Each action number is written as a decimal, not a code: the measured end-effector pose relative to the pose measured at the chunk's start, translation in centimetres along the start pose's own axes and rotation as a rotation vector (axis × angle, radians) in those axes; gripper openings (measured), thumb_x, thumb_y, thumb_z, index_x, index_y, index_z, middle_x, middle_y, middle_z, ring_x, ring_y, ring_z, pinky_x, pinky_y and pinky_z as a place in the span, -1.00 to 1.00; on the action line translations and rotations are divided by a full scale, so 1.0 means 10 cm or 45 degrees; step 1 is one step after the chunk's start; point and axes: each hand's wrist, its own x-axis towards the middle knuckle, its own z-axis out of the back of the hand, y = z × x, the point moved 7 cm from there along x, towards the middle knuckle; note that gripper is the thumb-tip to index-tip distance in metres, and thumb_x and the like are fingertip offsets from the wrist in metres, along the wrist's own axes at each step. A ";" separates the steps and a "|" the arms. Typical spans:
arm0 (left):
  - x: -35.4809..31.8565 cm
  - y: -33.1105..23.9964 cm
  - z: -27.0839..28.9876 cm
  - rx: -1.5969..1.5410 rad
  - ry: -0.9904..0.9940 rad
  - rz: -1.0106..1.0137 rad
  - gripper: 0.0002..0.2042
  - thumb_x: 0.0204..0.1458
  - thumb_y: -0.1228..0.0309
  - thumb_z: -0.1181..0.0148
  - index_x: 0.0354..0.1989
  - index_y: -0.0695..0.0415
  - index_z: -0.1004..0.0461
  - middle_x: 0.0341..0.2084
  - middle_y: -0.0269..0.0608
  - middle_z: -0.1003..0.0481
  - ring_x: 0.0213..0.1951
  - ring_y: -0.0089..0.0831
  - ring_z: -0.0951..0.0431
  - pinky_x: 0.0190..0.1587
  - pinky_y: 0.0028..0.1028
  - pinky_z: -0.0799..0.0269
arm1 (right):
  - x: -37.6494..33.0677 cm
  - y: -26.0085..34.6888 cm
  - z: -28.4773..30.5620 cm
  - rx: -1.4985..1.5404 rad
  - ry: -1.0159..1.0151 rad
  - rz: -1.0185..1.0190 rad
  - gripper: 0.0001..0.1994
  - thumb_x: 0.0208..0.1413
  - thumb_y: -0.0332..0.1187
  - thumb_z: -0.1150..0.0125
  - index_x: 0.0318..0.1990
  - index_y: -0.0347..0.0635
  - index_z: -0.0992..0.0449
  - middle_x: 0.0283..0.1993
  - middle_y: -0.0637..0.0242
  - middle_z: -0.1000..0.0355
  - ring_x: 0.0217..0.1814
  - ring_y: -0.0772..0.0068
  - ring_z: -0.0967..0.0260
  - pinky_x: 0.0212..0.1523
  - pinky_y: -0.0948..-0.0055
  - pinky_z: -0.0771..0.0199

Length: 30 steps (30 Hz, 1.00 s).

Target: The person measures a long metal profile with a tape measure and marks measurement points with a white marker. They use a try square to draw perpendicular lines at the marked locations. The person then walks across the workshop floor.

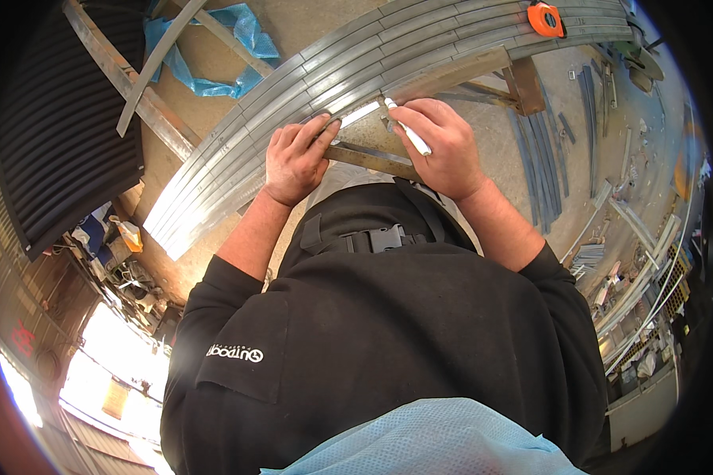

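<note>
Long grey metal bars (317,83) lie side by side in front of me, with dark lines crossing them. My left hand (295,162) is closed at their near edge, its thumb and fingertips gripping the nearest bar, which has a bright shiny stretch (360,115) beside the fingers. What else sits under those fingertips is hidden. In my right hand (444,146) is a white marker (410,131), its tip end at the edge of the bars, just right of the shiny stretch.
An orange tape measure (545,20) rests on the bars at the far right. Beneath them stands a rusty steel support (524,85). Loose strips (537,166) lie on the floor at right. Blue plastic sheeting (245,32) and a black corrugated panel (63,103) are at left.
</note>
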 end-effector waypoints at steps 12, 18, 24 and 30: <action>0.00 0.00 -0.01 0.008 -0.004 -0.003 -0.31 -0.23 0.51 -0.41 0.25 -0.06 -0.68 0.24 -0.48 -0.57 -0.01 -0.33 -0.55 0.06 -0.28 -0.49 | 0.04 -0.02 0.01 0.016 0.042 -0.011 -0.77 0.18 -0.48 -0.47 -0.01 -0.15 -0.70 -0.08 0.20 -0.65 0.00 0.03 -0.62 0.03 0.15 -0.65; -0.01 0.00 -0.01 0.014 -0.005 -0.003 -0.31 -0.23 0.51 -0.40 0.25 -0.07 -0.68 0.23 -0.49 -0.57 -0.01 -0.34 -0.55 0.05 -0.29 -0.49 | 0.01 -0.05 0.04 0.013 0.141 -0.065 -0.83 0.22 -0.45 -0.45 -0.06 -0.18 -0.69 -0.09 0.19 -0.64 -0.02 0.01 -0.61 0.01 0.15 -0.64; 0.00 0.00 -0.01 0.002 -0.007 0.001 -0.32 -0.23 0.53 -0.37 0.24 -0.05 -0.69 0.24 -0.43 -0.59 -0.03 -0.29 -0.57 0.05 -0.25 -0.52 | 0.02 -0.07 0.15 0.047 0.058 -0.059 -0.82 0.21 -0.47 -0.45 -0.04 -0.20 -0.70 -0.09 0.19 -0.64 -0.03 0.00 -0.62 -0.01 0.14 -0.65; 0.00 0.00 0.00 0.017 -0.012 -0.004 -0.33 -0.19 0.50 -0.39 0.26 -0.08 -0.67 0.24 -0.50 -0.56 -0.03 -0.36 -0.54 0.02 -0.30 -0.47 | 0.06 -0.01 0.11 0.006 0.022 -0.005 -0.76 0.18 -0.49 -0.47 0.01 -0.17 -0.72 -0.08 0.21 -0.64 -0.02 0.03 -0.62 0.00 0.17 -0.66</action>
